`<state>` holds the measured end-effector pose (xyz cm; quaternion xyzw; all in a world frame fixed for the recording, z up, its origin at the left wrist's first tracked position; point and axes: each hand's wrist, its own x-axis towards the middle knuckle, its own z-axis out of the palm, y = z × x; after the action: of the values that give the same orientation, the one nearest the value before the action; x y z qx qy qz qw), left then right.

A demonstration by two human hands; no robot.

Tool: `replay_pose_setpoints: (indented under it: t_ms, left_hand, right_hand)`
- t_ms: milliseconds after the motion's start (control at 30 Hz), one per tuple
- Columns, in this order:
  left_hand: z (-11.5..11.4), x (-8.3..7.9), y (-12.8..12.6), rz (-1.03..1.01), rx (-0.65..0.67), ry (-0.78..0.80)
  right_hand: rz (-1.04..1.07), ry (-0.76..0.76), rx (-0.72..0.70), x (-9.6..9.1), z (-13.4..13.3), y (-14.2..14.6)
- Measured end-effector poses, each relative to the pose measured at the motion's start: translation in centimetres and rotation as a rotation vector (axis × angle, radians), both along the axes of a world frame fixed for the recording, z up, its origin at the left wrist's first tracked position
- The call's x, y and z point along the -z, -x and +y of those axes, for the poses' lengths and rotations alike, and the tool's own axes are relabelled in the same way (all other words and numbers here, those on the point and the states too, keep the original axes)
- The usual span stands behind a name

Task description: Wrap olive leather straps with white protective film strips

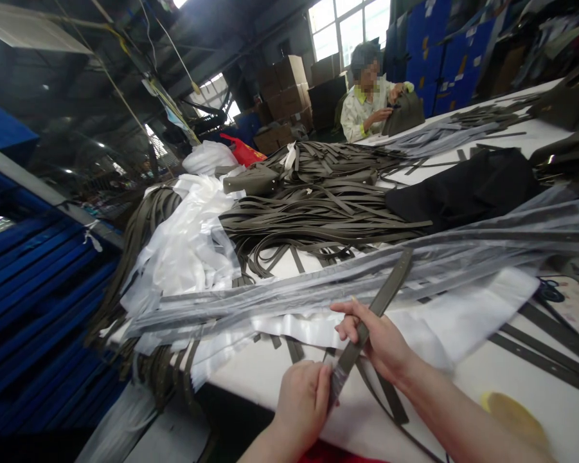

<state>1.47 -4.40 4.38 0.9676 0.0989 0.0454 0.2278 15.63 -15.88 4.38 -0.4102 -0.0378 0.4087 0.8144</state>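
Observation:
A dark olive strap (390, 283) slants upward across the middle of the view, with small holes near its upper end. My left hand (302, 397) is closed round its lower part, where a shiny, clear film seems to cover it. Higher up, my right hand (384, 347) grips the same strap between thumb and fingers, the index finger stretched out to the left. Beneath my hands, more straps (390, 399) lie on the white table (250, 379). Long clear plastic sleeves (279, 283) run across the table just beyond my hands.
Heaped olive straps (318, 218) and crumpled white plastic (187, 238) cover the table's far side. Black cloth (467, 186) lies at right, near scissors (552, 289) and a yellow tape roll (515, 418). Across the table a person (366, 103) handles an olive bag (405, 114). Blue racks (38, 321) stand left.

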Motion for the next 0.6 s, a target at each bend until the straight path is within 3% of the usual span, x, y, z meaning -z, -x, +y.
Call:
replay_pose_setpoints:
  t_ms: [100, 167, 300, 433, 533, 600]
  left_hand:
    - [0.0, -1.8, -1.5, -0.037, -0.017, 0.050]
    - [0.3, -3.5, -2.7, -0.073, -0.017, 0.062]
    - [1.0, -8.2, -5.7, -0.100, 0.019, 0.104]
    - [1.8, -12.4, -8.8, -0.248, 0.021, 0.097]
    - [2.0, -13.1, -10.2, -0.376, 0.028, 0.044]
    - [1.9, -12.6, -10.8, -0.407, 0.040, -0.070]
  right_hand:
    - [-0.069, 0.045, -0.036, -1.1, -0.3, -0.8]
    - [-0.182, 0.056, -0.031, -3.0, -0.4, -2.4]
    - [-0.473, 0.049, -0.097, -9.1, -0.2, -6.3]
    - [-0.706, 0.015, -0.261, -14.2, 1.0, -7.0]
    - [-0.790, 0.088, -0.355, -15.5, 1.9, -6.9]
    - [-0.817, 0.070, -0.301, -16.0, 2.0, -7.8]
